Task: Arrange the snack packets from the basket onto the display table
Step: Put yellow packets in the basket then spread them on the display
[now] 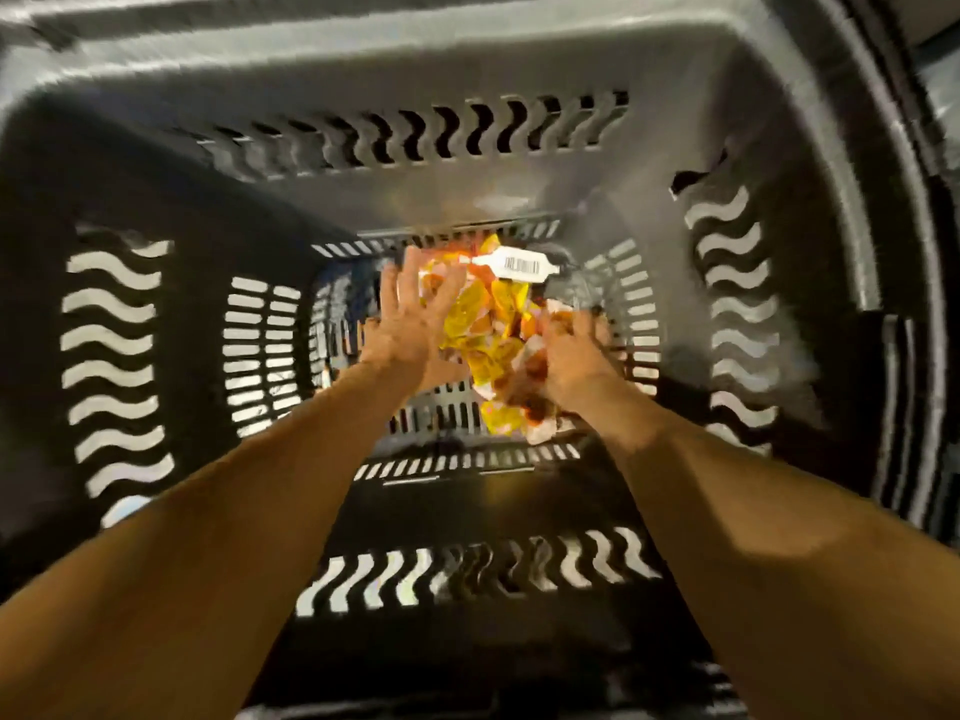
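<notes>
Nearest the camera, at 6 o'clock, two bare forearms are reaching down and away into a deep, dark basket (519,163), whose slotted walls are filling the whole view.

Farther down, the left hand (413,314) is hovering at about 9 o'clock of the pile. Its fingers (415,267) are spread and straight, grasping nothing, with the tips just overlapping the pile's upper left edge. The right hand (574,358) is sitting at about 4 o'clock of the pile. Its fingers (589,324) are curling down into the wrappers and seemingly clutching some of them, though blur is softening the detail.

Between the two hands, the snack packets (488,330) are lying in a loose yellow and orange heap on the basket floor. The heap's long axis is running roughly from 12 to 6 o'clock. Beyond the hands, a white barcode tag (519,265) is lying at the heap's 12 o'clock end.

The heap is lying at 3 o'clock from the left fingers, so the coming scoop is probably calling for that hand to close inward against the long side. The right hand is already the one in contact. No display table is showing.
</notes>
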Motion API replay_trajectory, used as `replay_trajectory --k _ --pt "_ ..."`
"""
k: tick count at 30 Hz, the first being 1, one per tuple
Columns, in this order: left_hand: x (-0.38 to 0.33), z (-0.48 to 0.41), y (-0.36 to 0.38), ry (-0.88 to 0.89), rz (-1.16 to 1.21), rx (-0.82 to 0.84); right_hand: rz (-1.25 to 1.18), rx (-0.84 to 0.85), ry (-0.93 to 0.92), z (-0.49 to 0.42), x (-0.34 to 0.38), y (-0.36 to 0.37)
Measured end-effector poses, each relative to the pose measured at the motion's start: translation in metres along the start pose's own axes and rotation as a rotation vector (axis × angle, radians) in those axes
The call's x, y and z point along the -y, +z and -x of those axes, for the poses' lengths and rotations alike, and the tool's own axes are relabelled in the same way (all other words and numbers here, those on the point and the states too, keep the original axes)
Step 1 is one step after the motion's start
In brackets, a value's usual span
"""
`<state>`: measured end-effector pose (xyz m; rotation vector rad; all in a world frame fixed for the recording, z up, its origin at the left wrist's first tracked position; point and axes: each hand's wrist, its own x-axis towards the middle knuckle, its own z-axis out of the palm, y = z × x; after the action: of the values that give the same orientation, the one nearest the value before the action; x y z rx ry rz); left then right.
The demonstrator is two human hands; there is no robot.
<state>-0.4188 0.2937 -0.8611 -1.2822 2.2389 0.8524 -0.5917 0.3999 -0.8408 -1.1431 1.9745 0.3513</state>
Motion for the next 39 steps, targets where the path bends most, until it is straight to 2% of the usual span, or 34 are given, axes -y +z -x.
replay_trajectory --k 2,5,9,12,15,19,22,27,29,34,36,39 --pt "0.0 -0.01 0.009 0.02 -0.04 -0.016 0.07 -0.088 0.012 -0.009 -0.001 0.01" --pt "0.005 -0.017 0.018 0.059 -0.053 -0.221 -0.05 -0.171 0.02 -0.022 -0.005 0.019" --pt "0.011 -0.002 0.015 0.02 0.15 -0.372 -0.188 -0.143 0.028 -0.018 -0.007 0.007" --pt "0.008 0.021 -0.007 -0.067 0.315 -0.384 -0.271 -0.244 0.106 0.007 -0.005 -0.013" --pt "-0.001 0.057 -0.044 -0.102 0.331 -0.361 -0.312 -0.211 0.071 0.05 0.002 -0.04" --pt "-0.023 0.133 -0.108 -0.131 0.355 -0.382 -0.497 -0.224 0.128 0.13 0.014 -0.093" --pt "-0.048 0.205 -0.172 -0.145 0.431 -0.405 -0.627 -0.268 0.092 0.198 0.024 -0.151" --pt "-0.103 0.32 -0.294 -0.091 0.744 -0.462 -0.745 -0.314 -0.036 0.323 0.046 -0.265" --pt "-0.128 0.365 -0.346 -0.047 0.762 -0.533 -0.776 -0.357 -0.089 0.373 0.056 -0.307" --pt "-0.17 0.46 -0.446 0.079 0.943 -0.529 -0.792 -0.494 -0.149 0.48 0.075 -0.391" --pt "-0.184 0.497 -0.493 0.151 0.924 -0.594 -0.809 -0.591 -0.175 0.529 0.087 -0.432" --pt "-0.193 0.527 -0.534 0.152 0.935 -0.7 -0.816 -0.696 -0.225 0.574 0.097 -0.473"
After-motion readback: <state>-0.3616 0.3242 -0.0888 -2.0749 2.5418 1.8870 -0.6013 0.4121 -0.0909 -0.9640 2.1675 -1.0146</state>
